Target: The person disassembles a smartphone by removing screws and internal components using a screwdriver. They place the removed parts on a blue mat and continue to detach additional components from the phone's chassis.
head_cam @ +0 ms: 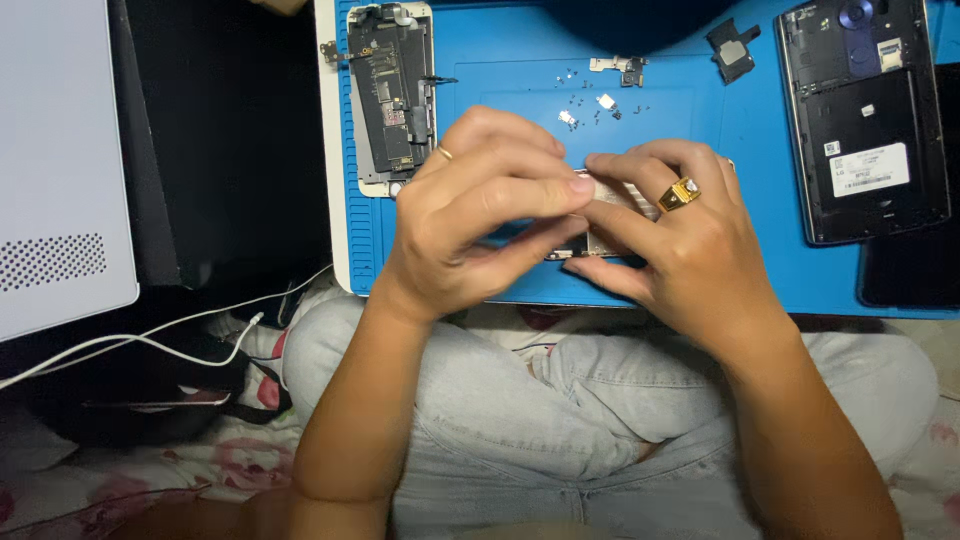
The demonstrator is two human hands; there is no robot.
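Note:
Both of my hands meet over the front of a blue work mat. My left hand and my right hand pinch a small flat silver phone part between their fingertips; most of it is hidden by the fingers. A thin ring sits on my left hand, a gold ring with a dark stone on my right. Just beyond the fingers lie several tiny screws and small metal bits.
An opened phone frame with its circuit board lies at the mat's left. A larger opened dark phone lies at the right, a small black part near the top. A white box and white cables are at left. My legs in jeans are below.

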